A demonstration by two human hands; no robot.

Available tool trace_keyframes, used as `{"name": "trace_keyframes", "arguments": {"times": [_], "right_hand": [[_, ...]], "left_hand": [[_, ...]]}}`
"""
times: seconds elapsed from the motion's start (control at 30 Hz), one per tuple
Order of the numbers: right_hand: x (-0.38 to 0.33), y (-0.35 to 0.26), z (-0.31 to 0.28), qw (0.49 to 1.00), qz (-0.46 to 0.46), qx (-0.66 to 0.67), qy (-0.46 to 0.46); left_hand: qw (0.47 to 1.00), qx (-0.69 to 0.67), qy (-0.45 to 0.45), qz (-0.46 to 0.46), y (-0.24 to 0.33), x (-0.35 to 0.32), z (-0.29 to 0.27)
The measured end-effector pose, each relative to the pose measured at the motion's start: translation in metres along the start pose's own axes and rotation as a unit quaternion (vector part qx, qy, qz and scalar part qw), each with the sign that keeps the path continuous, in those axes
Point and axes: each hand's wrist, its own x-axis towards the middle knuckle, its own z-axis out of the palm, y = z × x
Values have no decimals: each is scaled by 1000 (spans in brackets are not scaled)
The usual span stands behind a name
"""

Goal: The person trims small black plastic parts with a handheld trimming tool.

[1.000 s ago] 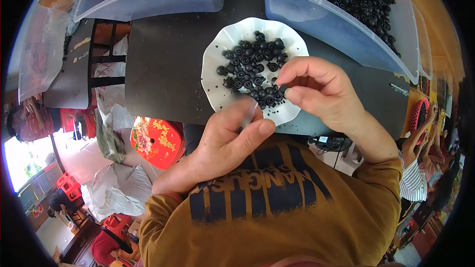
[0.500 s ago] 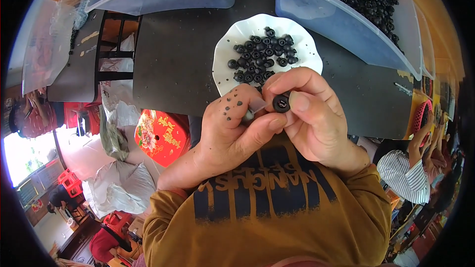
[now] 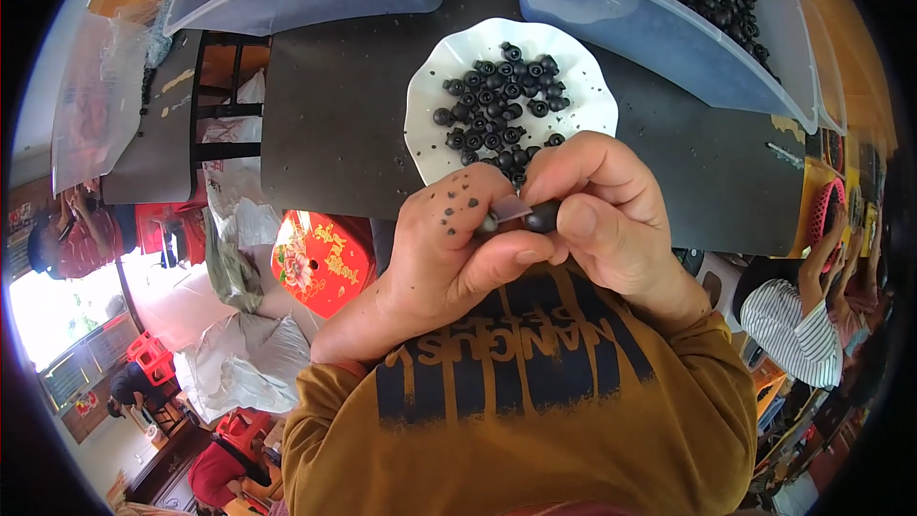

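Note:
Over the table's near edge, my two hands almost meet. My left hand (image 3: 457, 239) is closed on a thin, flat grey piece that looks like a small blade (image 3: 510, 209). A dark rounded end shows by its fingers, too hidden to name. My right hand (image 3: 611, 220) pinches a small black rubber part (image 3: 543, 217) between thumb and fingers, its smooth side showing. The flat piece reaches to the part and seems to touch it. Black crumbs stick to the back of my left hand. Just beyond is a white scalloped plate (image 3: 587, 124) holding several similar black parts (image 3: 492, 100).
Clear plastic bins with many black parts stand at the far left (image 3: 315, 0) and far right (image 3: 669, 48) of the dark table (image 3: 330, 124). A red stool (image 3: 320, 263) and white sacks (image 3: 239, 368) are at lower left. Other people (image 3: 793, 330) sit at the right.
The black part has turned in my right hand: its ringed open end faced up before, and now its smooth side shows. The flat piece lies more level. The whole view has shifted slightly.

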Motion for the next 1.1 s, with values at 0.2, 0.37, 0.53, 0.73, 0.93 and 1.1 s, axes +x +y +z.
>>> {"name": "trace_keyframes", "arguments": {"times": [0.2,0.37,0.53,0.73,0.93,1.1], "right_hand": [[-4,7,-8,1000,3,16,25],[-6,9,-7,999,9,-2,36],[-4,10,-9,1000,8,2,22],[-4,17,-10,999,-33,-13,14],[-6,24,-9,999,-37,-14,29],[-10,28,-10,997,-50,-39,39]], "left_hand": [[996,83,-31,-6,4,4,3],[994,105,-38,16,0,3,2],[996,82,-32,-12,1,3,1],[995,92,-37,-29,0,3,0],[992,114,-52,-24,-4,0,-3],[978,198,-52,33,-11,-3,-2]]}}
